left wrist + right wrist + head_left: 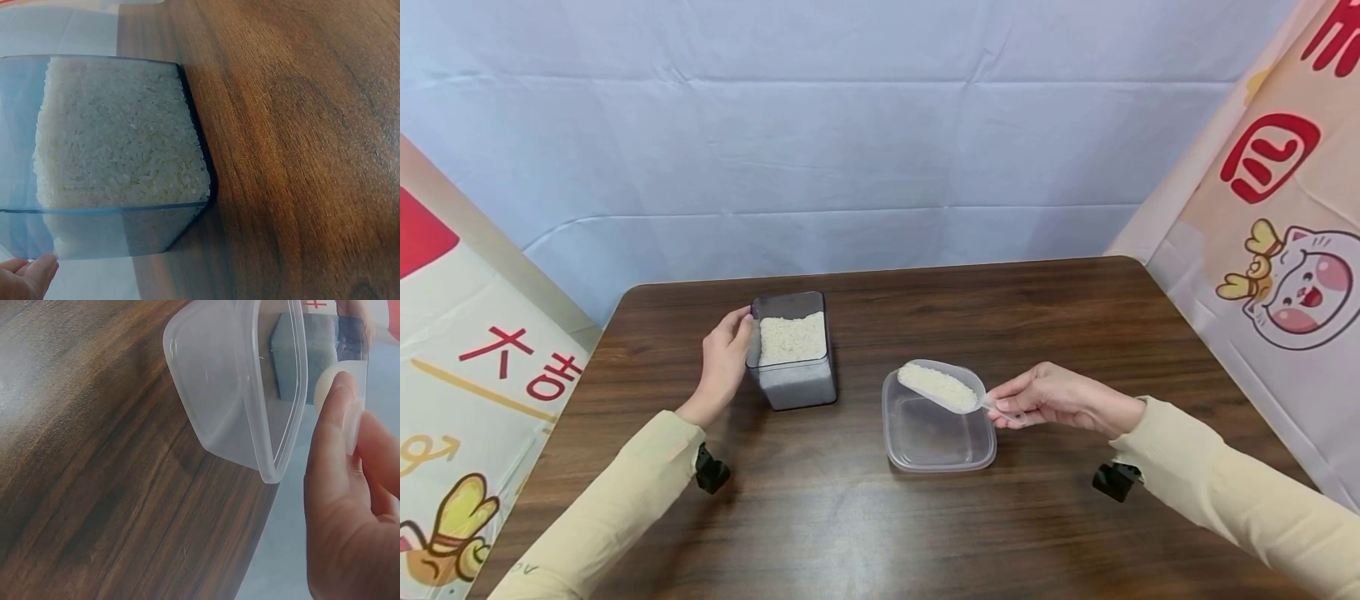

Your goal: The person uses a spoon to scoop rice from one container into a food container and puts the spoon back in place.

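A tall, translucent grey bin (805,392) stands left of centre, filled well up with white rice (792,340). My left hand (724,358) touches the outside of its left wall near the top, fingertips against the plastic. To the right sits a clear, open plastic food container (940,454). Over its far part my right hand (1067,400) holds a clear scoop (964,406) by the handle, pinched between thumb and fingers. The scoop lies roughly level and carries a heap of rice. In the right wrist view the hand hides most of the scoop.
Both things stand on a dark wood-grain table (1037,333) with rounded far corners. A pale cloth backdrop (850,150) hangs behind it, with printed cloths at both sides. A small black device (1116,481) sits under each wrist.
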Motion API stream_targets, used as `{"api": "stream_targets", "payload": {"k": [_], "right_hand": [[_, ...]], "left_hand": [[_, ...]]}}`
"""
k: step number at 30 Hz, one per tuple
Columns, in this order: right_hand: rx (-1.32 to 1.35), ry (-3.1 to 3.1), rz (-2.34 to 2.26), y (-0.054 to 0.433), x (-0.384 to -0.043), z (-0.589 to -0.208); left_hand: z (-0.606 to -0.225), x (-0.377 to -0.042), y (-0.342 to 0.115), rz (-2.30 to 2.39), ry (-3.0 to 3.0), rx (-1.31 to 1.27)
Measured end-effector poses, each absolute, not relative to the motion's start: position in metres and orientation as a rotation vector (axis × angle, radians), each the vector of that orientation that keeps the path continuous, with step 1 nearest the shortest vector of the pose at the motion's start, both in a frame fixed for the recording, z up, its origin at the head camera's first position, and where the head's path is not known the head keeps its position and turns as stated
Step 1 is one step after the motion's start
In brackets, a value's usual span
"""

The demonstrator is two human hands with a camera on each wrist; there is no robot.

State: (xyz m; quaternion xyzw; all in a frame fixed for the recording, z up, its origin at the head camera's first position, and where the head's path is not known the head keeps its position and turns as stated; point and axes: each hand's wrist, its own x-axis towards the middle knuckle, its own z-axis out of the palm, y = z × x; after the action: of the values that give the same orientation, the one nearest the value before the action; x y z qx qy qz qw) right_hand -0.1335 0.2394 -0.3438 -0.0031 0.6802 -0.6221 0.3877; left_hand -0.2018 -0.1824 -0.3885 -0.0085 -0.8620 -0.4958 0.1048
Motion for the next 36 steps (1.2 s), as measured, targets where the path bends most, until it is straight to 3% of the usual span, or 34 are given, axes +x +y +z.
{"api": "stream_targets", "payload": {"k": [36], "right_hand": [[0.024,1.707,-1.555,0.242,-0.134,-0.358]], "left_hand": [[-0.392,-0.204,-0.183,-1.485,-2.533,-0.040]]}}
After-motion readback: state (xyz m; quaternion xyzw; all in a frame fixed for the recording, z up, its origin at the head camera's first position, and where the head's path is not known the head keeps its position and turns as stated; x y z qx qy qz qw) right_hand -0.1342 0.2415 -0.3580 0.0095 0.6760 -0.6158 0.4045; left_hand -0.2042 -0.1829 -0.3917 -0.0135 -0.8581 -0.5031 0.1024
